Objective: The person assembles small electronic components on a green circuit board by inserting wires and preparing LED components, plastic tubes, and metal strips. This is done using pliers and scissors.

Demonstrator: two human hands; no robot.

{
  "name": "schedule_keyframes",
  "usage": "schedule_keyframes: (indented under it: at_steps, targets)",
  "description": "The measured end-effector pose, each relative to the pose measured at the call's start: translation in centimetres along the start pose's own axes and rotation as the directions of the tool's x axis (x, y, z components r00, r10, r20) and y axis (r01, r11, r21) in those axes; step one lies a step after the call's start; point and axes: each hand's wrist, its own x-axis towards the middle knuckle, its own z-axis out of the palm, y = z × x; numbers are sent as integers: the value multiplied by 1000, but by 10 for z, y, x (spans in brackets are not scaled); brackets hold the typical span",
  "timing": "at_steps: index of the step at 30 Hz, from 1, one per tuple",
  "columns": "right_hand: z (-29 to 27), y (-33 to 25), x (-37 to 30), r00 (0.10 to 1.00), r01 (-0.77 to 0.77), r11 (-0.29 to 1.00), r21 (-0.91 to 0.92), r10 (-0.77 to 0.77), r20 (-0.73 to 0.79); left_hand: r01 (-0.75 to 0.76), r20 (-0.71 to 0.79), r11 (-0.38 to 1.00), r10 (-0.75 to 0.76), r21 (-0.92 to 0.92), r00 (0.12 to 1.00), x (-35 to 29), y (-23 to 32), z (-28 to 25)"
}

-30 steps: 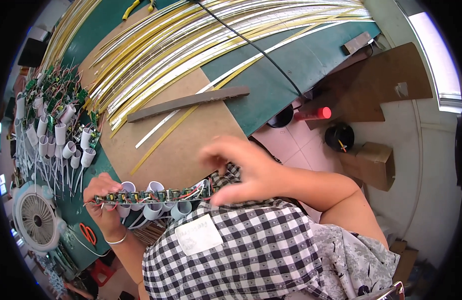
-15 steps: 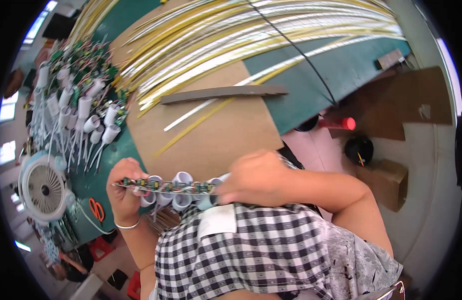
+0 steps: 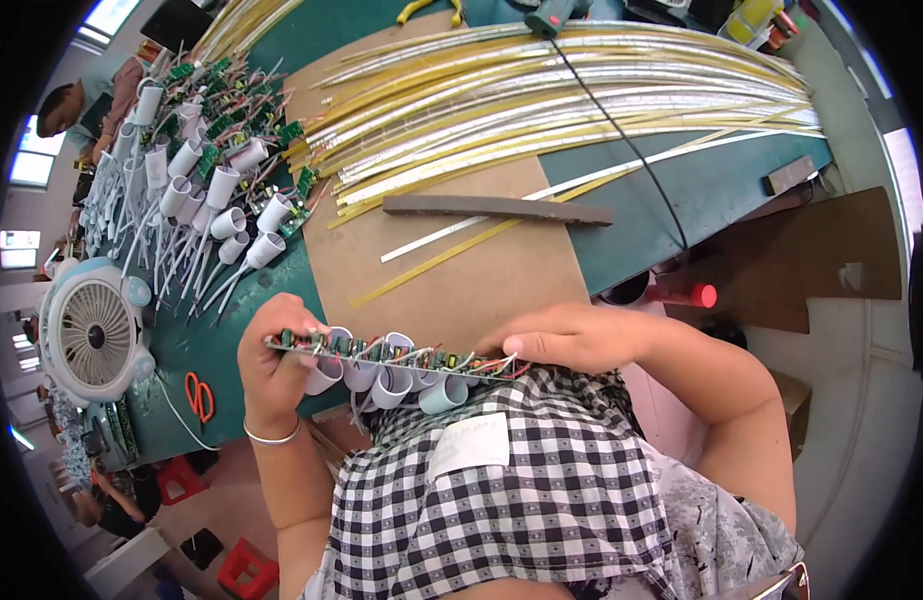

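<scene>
In front of my lap is a row of joined green circuit boards (image 3: 382, 355) with small parts and thin red and white wires. White plastic cups (image 3: 393, 387) sit against both sides of it. My left hand (image 3: 279, 340) is closed round the row's left end, thumb along the top. At the other end, my right hand (image 3: 572, 338) lies with its fingers stretched out to the left and its thumb apart, close to the wires. Its fingertips are partly hidden behind the boards. A checked apron (image 3: 542, 470) with a white patch lies just below the row.
Ahead, long white and yellow strips (image 3: 542, 95) cover a brown board (image 3: 452, 280) on the green table. A grey-brown bar (image 3: 497, 208) lies across it. More boards and white cups (image 3: 222, 187) are heaped left, near a fan (image 3: 94, 333) and orange scissors (image 3: 199, 397). A black cable (image 3: 627, 135) crosses the strips.
The view has shifted, showing more of the far table. The board row now slopes down to the right. My right hand, blurred before, is sharper, with its thumb clear of the boards.
</scene>
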Motion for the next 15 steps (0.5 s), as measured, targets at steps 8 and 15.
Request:
schedule_keyframes:
  at_steps: [8, 15]
  targets:
    - [-3, -13, -12, 980, -200, 948, -246, 194, -49, 484, 130, 846, -466, -225, 875, 15, -17, 12]
    - [-2, -33, -27, 934, -40, 867, -497, -144, -327, 578, 185, 807, -553, -123, 812, 25, -17, 10]
